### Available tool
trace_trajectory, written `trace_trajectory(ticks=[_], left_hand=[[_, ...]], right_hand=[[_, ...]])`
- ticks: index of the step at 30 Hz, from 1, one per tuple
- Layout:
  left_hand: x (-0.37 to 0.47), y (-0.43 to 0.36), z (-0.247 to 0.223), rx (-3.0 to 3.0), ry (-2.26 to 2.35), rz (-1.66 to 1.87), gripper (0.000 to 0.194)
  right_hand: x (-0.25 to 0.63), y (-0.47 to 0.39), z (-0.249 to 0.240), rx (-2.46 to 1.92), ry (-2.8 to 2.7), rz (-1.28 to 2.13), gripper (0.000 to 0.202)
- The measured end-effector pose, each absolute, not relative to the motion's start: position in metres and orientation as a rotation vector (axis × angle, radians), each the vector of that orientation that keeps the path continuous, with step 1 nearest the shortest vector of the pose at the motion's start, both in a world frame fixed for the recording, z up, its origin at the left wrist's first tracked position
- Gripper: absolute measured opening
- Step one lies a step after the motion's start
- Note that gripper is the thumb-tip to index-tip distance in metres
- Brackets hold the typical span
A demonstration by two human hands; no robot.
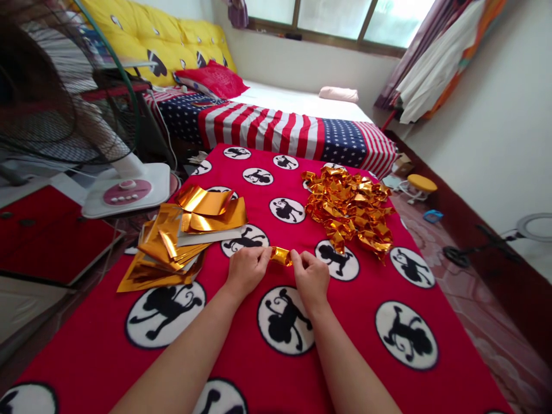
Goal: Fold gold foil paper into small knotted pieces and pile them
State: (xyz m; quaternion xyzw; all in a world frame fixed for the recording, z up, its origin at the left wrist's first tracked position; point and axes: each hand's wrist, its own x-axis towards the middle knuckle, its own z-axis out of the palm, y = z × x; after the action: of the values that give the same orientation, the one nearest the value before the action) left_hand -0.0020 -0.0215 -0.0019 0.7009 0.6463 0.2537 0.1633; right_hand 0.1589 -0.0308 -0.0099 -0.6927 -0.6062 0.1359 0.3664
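Note:
A small piece of gold foil paper [282, 256], rolled or folded into a short tube, is stretched between my two hands above the red cloth. My left hand [249, 268] pinches its left end, and my right hand [311, 277] pinches the right end, both with curled fingers. To the left lies a loose stack of flat gold foil sheets [172, 247], some showing pale undersides. On the right is a heap of folded gold foil pieces [349, 201], shiny and crumpled-looking.
The red cloth [345, 356] with black monkey figures in white circles covers the table. An electric fan [125, 184] stands at the left, beside a red cabinet [52, 230]. Beyond the table is a bed with a flag-patterned cover [276, 126]. A yellow stool [421, 184] is at the right.

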Motion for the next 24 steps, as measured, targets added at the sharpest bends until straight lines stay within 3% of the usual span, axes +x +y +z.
trace_trajectory(ticks=[13, 24], left_hand=[[0.009, -0.023, -0.004, 1.989, 2.052, 0.671, 0.050], [0.007, -0.027, -0.004, 1.936, 1.877, 0.866, 0.051]], right_hand=[[0.150, -0.038, -0.015, -1.841, -1.712, 0.135, 0.035], [0.164, -0.020, -0.015, -1.478, -1.406, 0.493, 0.010]])
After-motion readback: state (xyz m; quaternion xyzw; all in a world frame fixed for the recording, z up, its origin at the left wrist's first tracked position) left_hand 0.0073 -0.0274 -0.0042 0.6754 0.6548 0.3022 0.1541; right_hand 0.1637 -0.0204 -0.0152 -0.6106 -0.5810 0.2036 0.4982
